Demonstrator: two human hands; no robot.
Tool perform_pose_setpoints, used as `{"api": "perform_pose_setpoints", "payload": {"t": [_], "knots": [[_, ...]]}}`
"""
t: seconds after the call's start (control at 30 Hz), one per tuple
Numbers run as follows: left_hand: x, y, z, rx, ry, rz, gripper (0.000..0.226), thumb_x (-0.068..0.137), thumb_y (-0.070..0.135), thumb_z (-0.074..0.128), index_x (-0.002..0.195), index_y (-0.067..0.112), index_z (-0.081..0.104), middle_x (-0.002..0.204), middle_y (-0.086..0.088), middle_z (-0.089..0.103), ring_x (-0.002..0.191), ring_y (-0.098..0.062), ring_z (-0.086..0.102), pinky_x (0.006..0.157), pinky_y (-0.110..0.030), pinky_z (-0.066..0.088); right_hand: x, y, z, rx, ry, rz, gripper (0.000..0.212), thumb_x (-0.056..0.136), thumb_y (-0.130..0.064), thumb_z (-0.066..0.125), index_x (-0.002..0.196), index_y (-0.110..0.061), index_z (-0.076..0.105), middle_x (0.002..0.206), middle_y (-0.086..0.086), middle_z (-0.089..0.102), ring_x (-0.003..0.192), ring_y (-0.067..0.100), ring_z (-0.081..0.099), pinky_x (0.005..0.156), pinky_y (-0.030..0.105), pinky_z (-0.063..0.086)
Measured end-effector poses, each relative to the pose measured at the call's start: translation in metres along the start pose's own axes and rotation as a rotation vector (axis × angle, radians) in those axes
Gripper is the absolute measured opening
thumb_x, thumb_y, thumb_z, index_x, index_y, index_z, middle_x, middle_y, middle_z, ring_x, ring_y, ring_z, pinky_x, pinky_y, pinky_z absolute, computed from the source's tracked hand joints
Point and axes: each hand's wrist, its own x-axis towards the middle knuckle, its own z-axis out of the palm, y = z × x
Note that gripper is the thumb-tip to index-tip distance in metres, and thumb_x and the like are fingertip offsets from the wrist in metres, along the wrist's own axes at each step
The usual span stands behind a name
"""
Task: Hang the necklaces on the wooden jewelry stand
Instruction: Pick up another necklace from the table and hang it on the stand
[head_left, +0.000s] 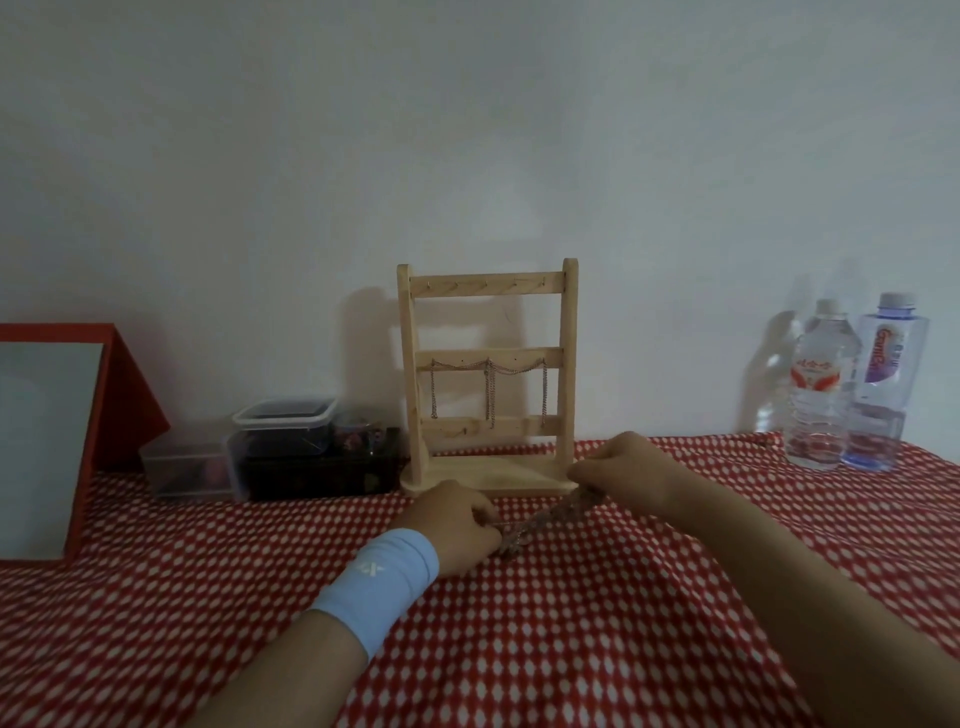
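While the left hand (457, 525) and the right hand (623, 467) work just in front of the stand, one necklace (540, 519) runs taut between them, slanting up from left to right just above the cloth. The left hand's fingers are curled in and pinch the chain's lower end. The right hand's fingers are bunched around its upper end, close to the front right corner of the stand's base; the fingertips of both hands are mostly hidden behind the hands. One pale blue wristband (379, 587) sits on the left wrist, and the right forearm is bare.

One wooden jewelry stand (488, 467) stands upright against the white wall, with two posts and three crossbars. Thin chains (491, 395) are draped along the middle bar and drop in three hanging lengths; how many separate necklaces they make cannot be told. The top and bottom bars carry only small hooks.

A red cloth with white dots (571, 649) covers the tabletop. To the right, well apart from the stand, two clear water bottles (821, 389) stand side by side. To the left are two clear plastic containers (285, 426), one of them stacked on a dark box (322, 473), and one red-framed panel (52, 441) leans at the far left.
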Motion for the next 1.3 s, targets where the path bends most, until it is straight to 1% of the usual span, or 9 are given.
{"api": "perform_pose_setpoints", "payload": {"t": [0.1, 0.2, 0.27, 0.4, 0.5, 0.67, 0.87, 1.07, 1.3], "knots": [[-0.001, 0.001, 0.002, 0.015, 0.031, 0.039, 0.024, 0.087, 0.029, 0.063, 0.107, 0.03, 0.076, 0.106, 0.017, 0.059, 0.093, -0.004, 0.056, 0.087, -0.021, 0.049, 0.0, -0.003, -0.003, -0.251, 0.047, 0.053, 0.026, 0.089, -0.028, 0.066, 0.067, -0.015, 0.07, 0.059, -0.005, 0.061, 0.059, 0.009, 0.054, 0.056, 0.024, 0.044], [0.0, -0.002, 0.006, 0.028, 0.038, 0.058, 0.025, 0.085, 0.021, 0.065, 0.107, 0.03, 0.075, 0.115, 0.012, 0.062, 0.098, -0.005, 0.058, 0.091, -0.021, 0.049, -0.001, -0.01, 0.01, -0.568, -0.04, 0.028, 0.02, 0.088, -0.027, 0.068, 0.102, -0.015, 0.074, 0.099, 0.002, 0.069, 0.088, 0.014, 0.063, 0.079, 0.025, 0.056], [-0.001, -0.004, 0.008, 0.001, 0.046, 0.055, 0.024, 0.085, 0.018, 0.064, 0.103, 0.029, 0.075, 0.11, 0.011, 0.066, 0.093, -0.004, 0.06, 0.087, -0.021, 0.051, -0.002, -0.019, 0.022, -0.53, 0.031, -0.133, 0.021, 0.088, -0.017, 0.069, 0.108, -0.022, 0.074, 0.107, -0.006, 0.062, 0.096, 0.011, 0.059, 0.091, 0.025, 0.056], [-0.005, -0.009, 0.01, -0.046, 0.045, 0.049, 0.012, 0.089, 0.029, 0.06, 0.091, 0.029, 0.072, 0.092, 0.01, 0.07, 0.084, -0.006, 0.064, 0.083, -0.028, 0.055, -0.007, -0.039, 0.043, -0.395, -0.17, -0.365, 0.021, 0.091, -0.015, 0.068, 0.1, -0.029, 0.081, 0.099, -0.017, 0.073, 0.092, 0.0, 0.064, 0.092, 0.022, 0.055], [-0.007, -0.013, 0.009, -0.043, 0.041, 0.065, 0.011, 0.091, 0.033, 0.061, 0.089, 0.027, 0.07, 0.086, 0.01, 0.068, 0.081, -0.007, 0.063, 0.08, -0.027, 0.053, -0.002, -0.034, 0.056, -0.51, -0.282, -0.325, 0.017, 0.092, -0.022, 0.069, 0.101, -0.032, 0.081, 0.101, -0.014, 0.075, 0.095, 0.006, 0.066, 0.095, 0.029, 0.055], [-0.008, -0.012, 0.006, 0.069, 0.046, 0.091, 0.014, 0.09, 0.029, 0.064, 0.1, 0.025, 0.073, 0.101, 0.006, 0.07, 0.092, -0.012, 0.063, 0.087, -0.027, 0.051, -0.001, -0.031, 0.059, -0.61, -0.232, -0.276, 0.015, 0.088, -0.031, 0.075, 0.103, -0.032, 0.079, 0.1, -0.01, 0.073, 0.092, 0.011, 0.066, 0.089, 0.031, 0.057], [-0.008, 0.002, 0.008, 0.274, 0.059, 0.089, 0.02, 0.093, 0.026, 0.057, 0.102, 0.02, 0.074, 0.097, -0.002, 0.071, 0.084, -0.018, 0.065, 0.081, -0.032, 0.055, -0.006, -0.038, 0.06, -0.727, -0.221, -0.294, 0.012, 0.088, -0.027, 0.071, 0.094, -0.017, 0.075, 0.079, -0.005, 0.063, 0.071, 0.012, 0.059, 0.058, 0.019, 0.041], [-0.014, 0.0, 0.005, 0.27, -0.005, 0.047, 0.023, 0.093, 0.04, 0.053, 0.101, 0.026, 0.07, 0.095, 0.004, 0.069, 0.083, -0.015, 0.063, 0.078, -0.032, 0.053, -0.021, -0.041, 0.048, -0.609, -0.283, -0.303, 0.014, 0.089, -0.025, 0.068, 0.101, -0.023, 0.074, 0.096, -0.005, 0.071, 0.089, 0.011, 0.066, 0.083, 0.029, 0.059], [-0.013, 0.001, 0.004, -0.11, -0.052, -0.026, 0.031, 0.098, 0.033, 0.049, 0.09, 0.009, 0.067, 0.084, -0.008, 0.067, 0.074, -0.016, 0.059, 0.072, -0.033, 0.049, -0.022, -0.033, 0.046, -0.506, -0.275, -0.201, 0.021, 0.099, -0.026, 0.059, 0.101, -0.018, 0.078, 0.09, -0.003, 0.076, 0.085, 0.011, 0.07, 0.086, 0.032, 0.06]]}}
